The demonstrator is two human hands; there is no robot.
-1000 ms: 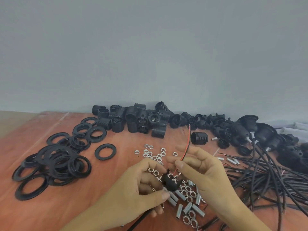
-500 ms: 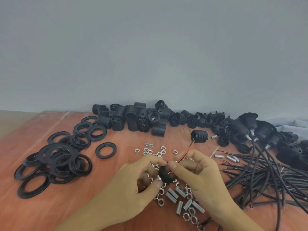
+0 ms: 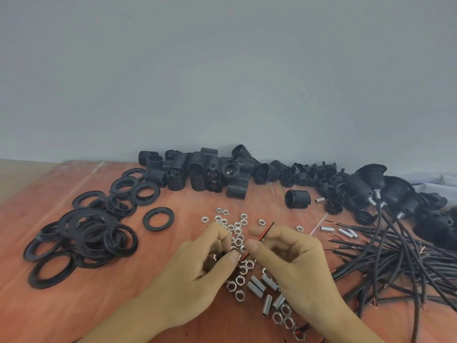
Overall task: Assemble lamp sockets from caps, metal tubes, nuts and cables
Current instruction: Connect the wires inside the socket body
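Low in the middle of the frame, your left hand is closed around a black cap, mostly hidden. Your right hand pinches the red wire, likely to feed it through. Nuts lie close for later.

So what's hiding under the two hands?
Under the left hand and right hand lie silver nuts and metal tubes. The black piece the left hand pinches is mostly covered.

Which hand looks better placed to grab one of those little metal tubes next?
Probably the right hand: the metal tubes lie just below it. It pinches the red wire, though, and the left hand holds a black part.
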